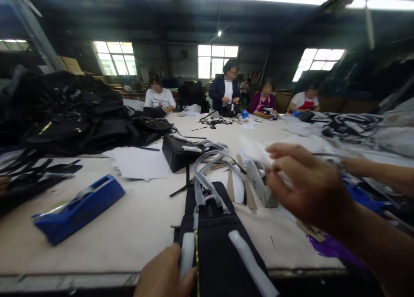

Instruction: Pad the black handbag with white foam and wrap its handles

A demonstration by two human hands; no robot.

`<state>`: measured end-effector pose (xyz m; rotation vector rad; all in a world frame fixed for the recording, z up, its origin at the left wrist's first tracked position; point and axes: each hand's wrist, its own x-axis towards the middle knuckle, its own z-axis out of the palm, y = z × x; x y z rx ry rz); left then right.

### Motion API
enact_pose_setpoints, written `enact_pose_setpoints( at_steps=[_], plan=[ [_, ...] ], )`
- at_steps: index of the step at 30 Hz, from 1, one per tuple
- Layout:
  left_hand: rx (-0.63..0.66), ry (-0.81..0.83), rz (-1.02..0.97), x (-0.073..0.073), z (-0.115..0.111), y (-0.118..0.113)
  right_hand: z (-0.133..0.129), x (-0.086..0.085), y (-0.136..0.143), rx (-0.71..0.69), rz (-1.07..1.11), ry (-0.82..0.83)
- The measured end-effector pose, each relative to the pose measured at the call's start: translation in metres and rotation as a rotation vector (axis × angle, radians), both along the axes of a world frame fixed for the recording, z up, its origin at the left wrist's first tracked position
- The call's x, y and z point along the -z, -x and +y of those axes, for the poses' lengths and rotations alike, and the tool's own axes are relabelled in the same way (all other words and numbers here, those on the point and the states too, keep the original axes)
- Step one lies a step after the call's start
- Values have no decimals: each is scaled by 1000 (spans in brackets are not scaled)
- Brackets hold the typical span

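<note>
A black bag (220,241) lies at the table's front edge, with handles (207,176) wrapped in clear film. White wrapping covers two strips on it, the left strip (186,254) and the right strip (249,262). My left hand (164,271) is closed on the bag's left side, its thumb beside the left strip and a gold zipper. Raised over the right of the table, my right hand (300,185) pinches a thin white sheet (254,150), blurred by motion. Below the sheet stands a grey box (263,189), partly covered by my right hand.
A blue tape dispenser (80,208) sits at the left, near white paper sheets (140,162). Another black bag (177,152) stands beyond. Black bags (87,116) are heaped at the left. Several people sit or stand at the far side; another person's arm (378,172) reaches in from the right.
</note>
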<state>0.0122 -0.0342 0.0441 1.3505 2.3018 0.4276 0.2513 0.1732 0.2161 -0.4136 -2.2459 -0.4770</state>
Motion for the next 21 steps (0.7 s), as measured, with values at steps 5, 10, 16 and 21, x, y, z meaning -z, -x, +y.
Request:
enact_pose_setpoints(
  at_steps=[5,10,16,21],
  plan=[
    [-71,-141,-217,-10,-18,2,-78,106,47,-235,-205,150],
    [-155,-419,-775,-1,-49,7,-97,179,57,-409,-408,464],
    [-120,-393,-890,9,-55,14,-35,170,-2,23,80,638],
    [59,-329,-853,-7,-48,14,13,192,-38,458,-31,1325]
  ],
)
